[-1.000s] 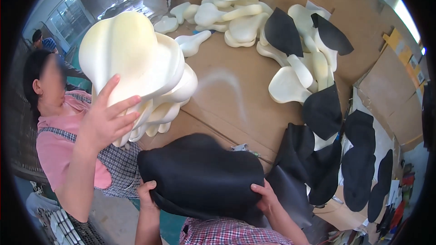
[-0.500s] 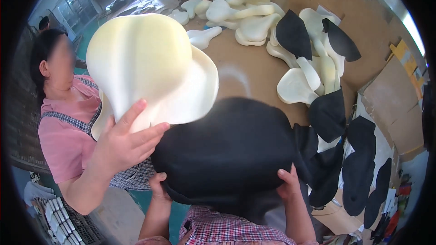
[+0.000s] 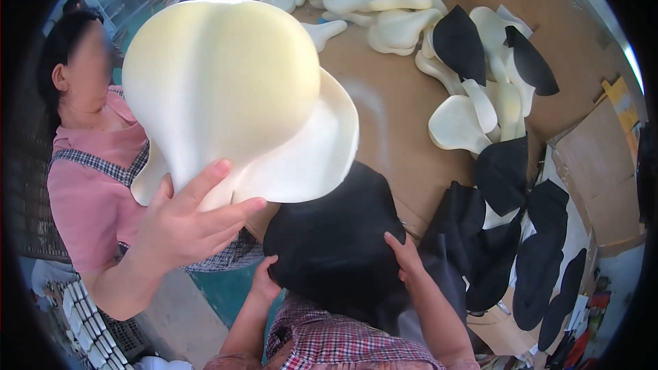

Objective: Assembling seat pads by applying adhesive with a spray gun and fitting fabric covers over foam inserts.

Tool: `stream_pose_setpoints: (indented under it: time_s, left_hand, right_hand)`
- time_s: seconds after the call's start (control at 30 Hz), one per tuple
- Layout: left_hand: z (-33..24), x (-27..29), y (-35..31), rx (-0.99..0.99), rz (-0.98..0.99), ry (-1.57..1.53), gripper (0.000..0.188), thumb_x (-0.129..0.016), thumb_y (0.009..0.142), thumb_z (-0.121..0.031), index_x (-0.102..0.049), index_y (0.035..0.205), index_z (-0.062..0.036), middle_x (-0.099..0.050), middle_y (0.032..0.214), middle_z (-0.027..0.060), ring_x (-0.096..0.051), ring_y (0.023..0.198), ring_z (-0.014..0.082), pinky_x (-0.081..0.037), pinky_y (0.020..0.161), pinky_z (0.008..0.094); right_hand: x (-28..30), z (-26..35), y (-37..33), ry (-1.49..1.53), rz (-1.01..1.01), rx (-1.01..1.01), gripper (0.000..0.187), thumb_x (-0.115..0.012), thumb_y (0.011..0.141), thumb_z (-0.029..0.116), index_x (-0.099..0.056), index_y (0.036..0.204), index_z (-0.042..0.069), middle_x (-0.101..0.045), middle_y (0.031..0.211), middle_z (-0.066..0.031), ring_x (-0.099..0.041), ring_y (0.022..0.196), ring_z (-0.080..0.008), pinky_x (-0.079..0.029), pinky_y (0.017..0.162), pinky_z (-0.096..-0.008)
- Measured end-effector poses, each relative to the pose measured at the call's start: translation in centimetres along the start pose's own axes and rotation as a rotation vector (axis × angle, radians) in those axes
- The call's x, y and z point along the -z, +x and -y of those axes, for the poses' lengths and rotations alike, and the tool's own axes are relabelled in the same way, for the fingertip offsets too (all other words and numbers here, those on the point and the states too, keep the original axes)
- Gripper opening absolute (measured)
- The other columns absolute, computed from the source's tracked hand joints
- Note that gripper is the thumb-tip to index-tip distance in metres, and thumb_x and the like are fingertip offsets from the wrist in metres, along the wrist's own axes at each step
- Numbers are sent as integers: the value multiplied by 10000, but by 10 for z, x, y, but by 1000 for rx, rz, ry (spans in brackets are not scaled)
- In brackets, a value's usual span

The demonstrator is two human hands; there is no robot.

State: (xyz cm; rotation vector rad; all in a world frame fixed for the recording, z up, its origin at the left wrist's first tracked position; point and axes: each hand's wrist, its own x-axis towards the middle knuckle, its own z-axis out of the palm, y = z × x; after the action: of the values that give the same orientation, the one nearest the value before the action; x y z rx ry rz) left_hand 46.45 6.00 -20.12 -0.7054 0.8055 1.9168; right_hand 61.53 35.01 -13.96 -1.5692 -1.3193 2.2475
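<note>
Between my two hands is a black bicycle-saddle cover (image 3: 332,236), held low in front of my body over the table edge. My left hand (image 3: 266,277) pinches its left side, thumb on top. On the right side, my right hand (image 3: 403,258) grips the edge the same way. A co-worker's hand (image 3: 195,226) reaches in from the left with cream foam saddle pads (image 3: 219,89), which block part of the view of the table and overlap the cover's far left edge.
Cream foam saddle pads (image 3: 401,27) lie piled at the back of the brown table (image 3: 391,144). Black cut pieces (image 3: 504,171) rest over pads and hang along the right side. The co-worker (image 3: 92,185) stands close at left. White stacked pieces (image 3: 92,329) are at lower left.
The black cover has come down toward my body and looks narrower, my hands closer together. The co-worker's foam pads have moved up and right, nearer to me.
</note>
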Motion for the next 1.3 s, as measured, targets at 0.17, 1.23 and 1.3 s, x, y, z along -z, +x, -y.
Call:
stream_pose_setpoints:
  time_s: [0.17,1.23,1.3]
  left_hand:
    - [2,-9,-6,-66,-44,-75,389,-599,798,-116,-528,1166,-10,-596,1154,120,-570,1068,284,-441,948,421]
    - [-194,-105,114,-172,-152,465,512,-732,718,-107,-539,1182,-11,-595,1138,110,-579,1018,247,-479,889,386]
    - [-208,-107,124,-205,-204,512,503,-730,715,-96,-544,1173,-2,-601,1124,116,-589,1003,248,-486,880,382]
  right_hand:
    - [-10,3,7,-127,-116,49,567,-689,811,315,-497,1247,8,-575,1160,-135,-563,1037,-229,-460,872,-351]
    - [-14,9,29,-402,-187,157,843,-751,698,452,-418,1297,-39,-532,1219,-220,-509,1148,-291,-403,962,-350]
    - [-23,3,20,-314,-170,135,842,-764,692,426,-406,1313,-16,-527,1228,-209,-502,1155,-292,-400,967,-356]
